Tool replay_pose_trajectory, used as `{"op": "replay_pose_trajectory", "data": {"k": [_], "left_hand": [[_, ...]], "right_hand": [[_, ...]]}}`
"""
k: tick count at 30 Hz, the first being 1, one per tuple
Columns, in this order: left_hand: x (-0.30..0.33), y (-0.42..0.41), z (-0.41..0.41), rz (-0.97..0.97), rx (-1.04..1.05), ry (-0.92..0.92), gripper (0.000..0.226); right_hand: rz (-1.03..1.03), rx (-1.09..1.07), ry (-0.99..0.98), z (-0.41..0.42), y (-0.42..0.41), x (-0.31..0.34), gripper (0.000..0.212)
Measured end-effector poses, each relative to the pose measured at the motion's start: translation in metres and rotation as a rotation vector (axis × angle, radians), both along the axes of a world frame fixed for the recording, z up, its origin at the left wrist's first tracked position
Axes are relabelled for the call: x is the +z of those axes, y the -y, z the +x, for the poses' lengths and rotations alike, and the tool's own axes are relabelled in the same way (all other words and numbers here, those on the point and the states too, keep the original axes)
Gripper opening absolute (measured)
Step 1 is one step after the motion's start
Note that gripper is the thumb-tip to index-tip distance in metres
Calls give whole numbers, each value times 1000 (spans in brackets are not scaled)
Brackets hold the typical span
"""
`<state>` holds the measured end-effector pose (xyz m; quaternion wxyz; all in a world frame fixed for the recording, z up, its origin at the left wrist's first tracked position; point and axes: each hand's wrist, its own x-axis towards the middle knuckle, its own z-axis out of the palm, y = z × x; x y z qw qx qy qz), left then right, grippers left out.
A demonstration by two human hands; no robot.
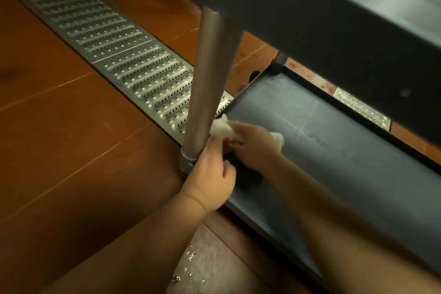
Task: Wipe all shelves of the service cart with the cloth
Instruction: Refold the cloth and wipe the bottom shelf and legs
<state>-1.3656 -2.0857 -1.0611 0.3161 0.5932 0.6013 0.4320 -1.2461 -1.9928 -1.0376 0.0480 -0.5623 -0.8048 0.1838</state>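
Reddish-brown tiled floor (71, 126) crossed by a perforated metal drain grate (124, 59) that runs diagonally from the upper left toward the cart. The service cart's bottom shelf (346, 162), a shallow dark grey tray with a raised rim, lies low over the floor; an upper shelf (310, 19) of the cart fills the top right, its underside dark. A round metal post (210, 83) rises from the bottom shelf's near left corner. The right hand (255, 143) is curled over a white cloth (223, 129) and presses it onto the bottom shelf in that corner, just beside the post; a further bit of cloth shows past the knuckles. The left hand (212, 181) is half closed at the base of the post, over the shelf's near edge, with fingers bent inward; whether it grips the post or the rim cannot be told. The bottom shelf shows faint pale streaks across its middle. Small pale specks lie on a grey patch of floor (205, 265) at the lower edge.
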Motion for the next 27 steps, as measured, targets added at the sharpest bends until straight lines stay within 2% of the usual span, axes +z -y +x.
{"op": "replay_pose_trajectory", "data": {"k": [2,6,8,11,14,17,21,27], "left_hand": [[1,-2,1,26,3,-64,31],[4,-2,7,32,21,-27,26],[5,-4,14,45,61,-19,26],[9,-8,25,36,93,-28,27],[15,-7,30,-70,87,18,35],[23,-7,37,-108,84,-23,40],[33,-16,57,-196,45,-62,48],[38,-17,95,-264,-53,-20,52]], "right_hand": [[-19,22,-44,10,14,-1,55],[262,-179,-133,39,16,-1,70],[231,-155,-56,34,14,0,76],[147,60,177,18,10,-12,74],[149,39,152,23,4,-17,76],[148,-95,114,41,-3,-10,80],[92,-407,101,88,-13,-12,87],[59,-704,134,207,14,-17,67]]}}
